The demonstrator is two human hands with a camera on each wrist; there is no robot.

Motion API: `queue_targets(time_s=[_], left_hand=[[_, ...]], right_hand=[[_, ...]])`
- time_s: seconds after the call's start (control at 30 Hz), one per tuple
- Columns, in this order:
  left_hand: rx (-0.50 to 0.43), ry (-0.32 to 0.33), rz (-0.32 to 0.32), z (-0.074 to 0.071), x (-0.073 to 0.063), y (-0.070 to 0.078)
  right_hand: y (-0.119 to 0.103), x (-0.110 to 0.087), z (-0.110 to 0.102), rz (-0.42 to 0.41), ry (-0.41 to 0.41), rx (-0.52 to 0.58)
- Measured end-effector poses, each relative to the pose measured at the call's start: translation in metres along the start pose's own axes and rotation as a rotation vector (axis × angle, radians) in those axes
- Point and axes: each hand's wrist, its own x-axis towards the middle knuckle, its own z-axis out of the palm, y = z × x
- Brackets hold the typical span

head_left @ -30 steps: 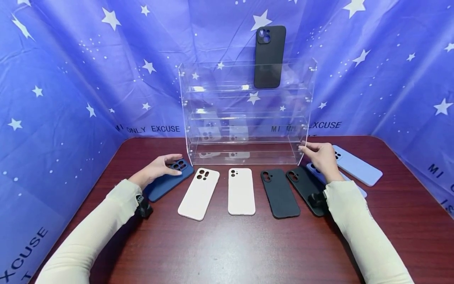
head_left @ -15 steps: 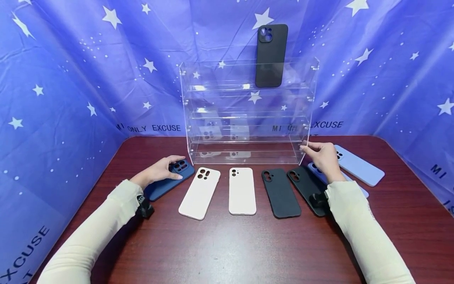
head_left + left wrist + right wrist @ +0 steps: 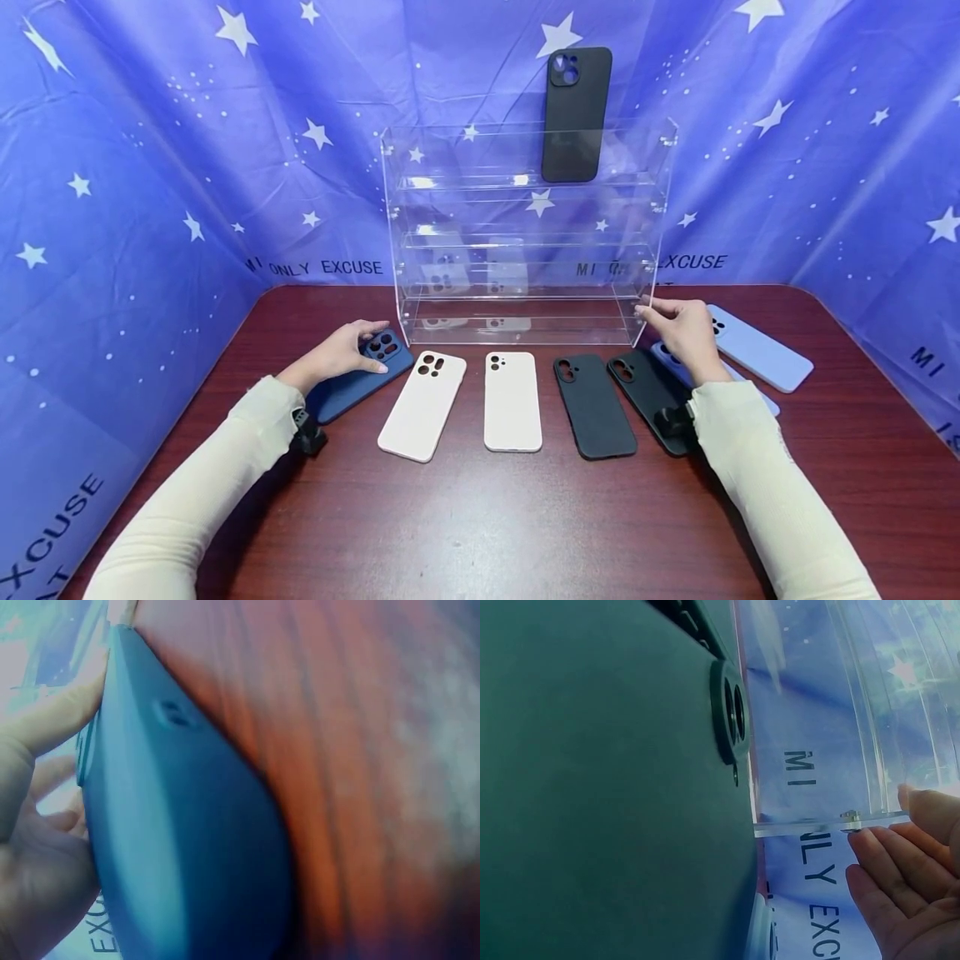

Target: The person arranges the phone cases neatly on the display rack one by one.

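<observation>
The dark blue phone case (image 3: 360, 386) was at the left of the table (image 3: 480, 517), beside the clear stand (image 3: 480, 242). I saw the left hand (image 3: 335, 357) grasping its camera end between thumb and fingers; the right hand (image 3: 684, 329) pinched the stand's right side. A black case (image 3: 576, 117) stood nearly upright on the top tier.
</observation>
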Motion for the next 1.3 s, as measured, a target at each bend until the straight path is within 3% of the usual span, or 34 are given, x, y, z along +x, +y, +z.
queue_targets(time_s=[0.33,0.63,1.0,1.17,1.3], left_hand=[[-0.118,0.103,-0.054,-0.001,0.004,0.01],[-0.169,0.138,-0.181,-0.009,-0.001,0.032],[-0.118,0.226,-0.14,-0.04,-0.005,0.055],[-0.163,0.274,-0.094,-0.062,-0.01,0.075],[-0.256,0.381,-0.036,-0.078,-0.016,0.092]], right_hand=[[0.0,0.0,0.001,-0.016,0.006,0.011],[0.0,0.0,0.0,-0.027,0.0,0.022],[0.001,0.001,-0.001,0.017,-0.014,0.007],[0.0,0.0,-0.002,0.023,-0.01,0.004],[-0.001,0.0,-0.002,0.022,-0.015,0.004]])
